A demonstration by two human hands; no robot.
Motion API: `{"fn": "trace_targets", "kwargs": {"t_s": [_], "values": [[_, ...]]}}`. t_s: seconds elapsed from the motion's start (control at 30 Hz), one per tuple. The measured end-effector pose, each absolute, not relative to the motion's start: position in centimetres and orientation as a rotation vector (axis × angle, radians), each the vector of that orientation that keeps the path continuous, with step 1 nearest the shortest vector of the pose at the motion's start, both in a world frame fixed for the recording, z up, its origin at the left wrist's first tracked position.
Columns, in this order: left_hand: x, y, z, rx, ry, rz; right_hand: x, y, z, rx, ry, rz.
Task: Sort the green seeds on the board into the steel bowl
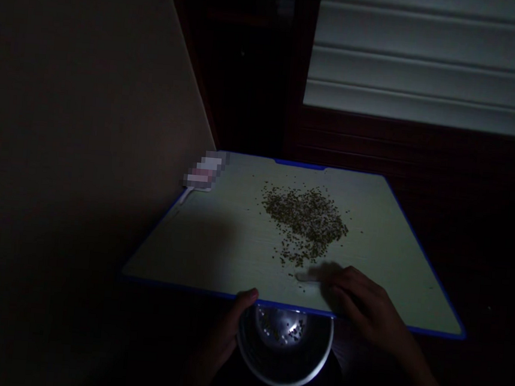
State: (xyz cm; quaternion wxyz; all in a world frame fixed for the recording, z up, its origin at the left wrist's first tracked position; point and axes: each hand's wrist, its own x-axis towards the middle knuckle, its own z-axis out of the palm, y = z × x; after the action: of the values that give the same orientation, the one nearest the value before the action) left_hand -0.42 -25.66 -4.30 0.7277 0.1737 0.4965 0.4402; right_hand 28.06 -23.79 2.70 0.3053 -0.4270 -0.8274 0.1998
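Small dark seeds or grains lie spread in a loose patch on a pale board with a blue rim. My right hand is closed on a short pale flat tool, its tip on the board just in front of the patch. Below the board's front edge is a shiny metal bowl with a few of the grains inside; the board hides its far part. My left hand grips the bowl's left rim, its thumb up against the board's front edge. Its other fingers are hidden in the dark.
A pale flat object with a handle, partly blurred out, lies at the board's back left corner. A plain wall or panel rises along the left side. Behind the board stand dark wood and a white slatted panel. The room is dim.
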Motion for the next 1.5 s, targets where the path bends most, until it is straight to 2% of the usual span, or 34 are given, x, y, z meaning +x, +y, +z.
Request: {"fn": "trace_targets", "kwargs": {"t_s": [0.57, 0.9, 1.23, 1.37, 1.5], "values": [[-0.5, -25.7, -4.8, 0.325, 0.941, 0.934, 29.0, -24.3, 1.6, -1.233, -2.103, 0.404], [-0.3, -26.0, -4.7, 0.268, 1.006, 0.913, 29.3, -24.5, 1.3, -1.277, -2.091, 0.379], [-0.7, -26.3, -5.4, 0.212, 1.164, 0.93, 29.2, -24.6, 1.6, -1.254, -2.116, 0.515], [-0.5, -26.0, -5.2, 0.268, 1.06, 0.946, 29.0, -24.4, 1.8, -1.243, -2.07, 0.684], [-0.2, -25.6, -4.7, 0.368, 1.073, 0.96, 29.0, -24.2, 1.9, -1.214, -2.059, 0.683]]}}
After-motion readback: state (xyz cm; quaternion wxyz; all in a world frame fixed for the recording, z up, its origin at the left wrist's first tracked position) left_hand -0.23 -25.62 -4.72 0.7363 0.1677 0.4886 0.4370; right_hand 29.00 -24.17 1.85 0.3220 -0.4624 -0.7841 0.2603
